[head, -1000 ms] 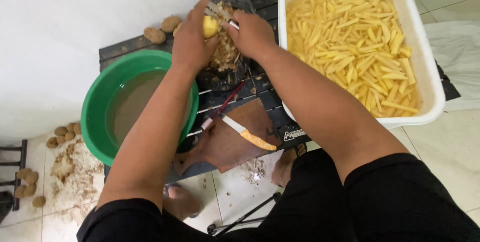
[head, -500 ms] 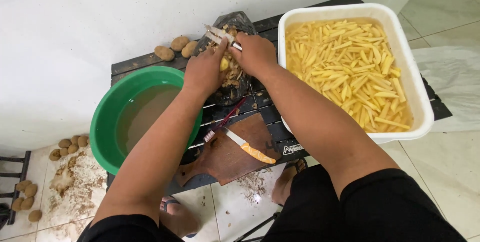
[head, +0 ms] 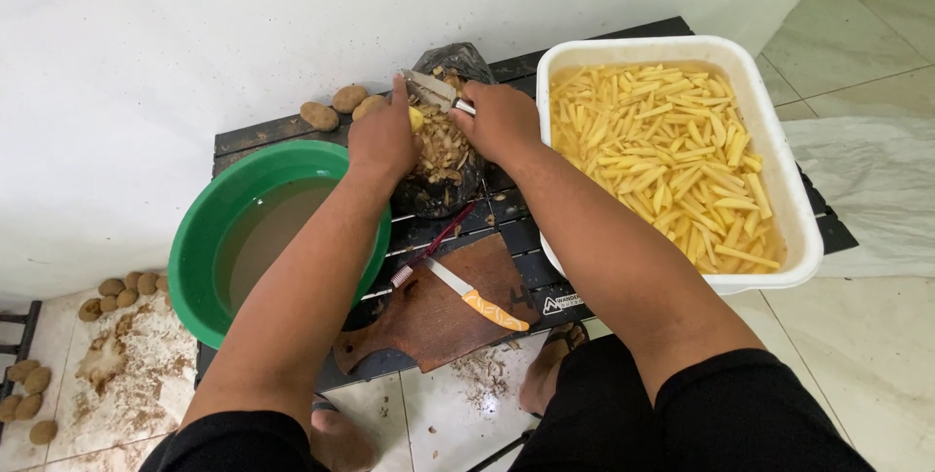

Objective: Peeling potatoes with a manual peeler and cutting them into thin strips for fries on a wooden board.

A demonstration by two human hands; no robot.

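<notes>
Head view of a low black slatted table [head: 292, 131] set against a white wall. The left hand [head: 383, 141] is closed around a partly peeled potato [head: 416, 119], of which only a yellow patch shows between thumb and fingers. The right hand [head: 502, 121] grips the handle of a metal peeler [head: 433, 90], whose blade runs along the table's far edge and points left, lying just above the potato. Both hands meet over a dark bag of peelings [head: 443, 165] near the middle of the far edge; the potato lies left of the right hand. At the left end stands a green basin [head: 195, 238] of cloudy water; at the right end, a white tub [head: 779, 189] of cut potato sticks. An orange-handled knife [head: 477, 302] rests on a wooden board [head: 429, 321] at the near edge. Three unpeeled potatoes [head: 336, 107] lie along the far edge.
</notes>
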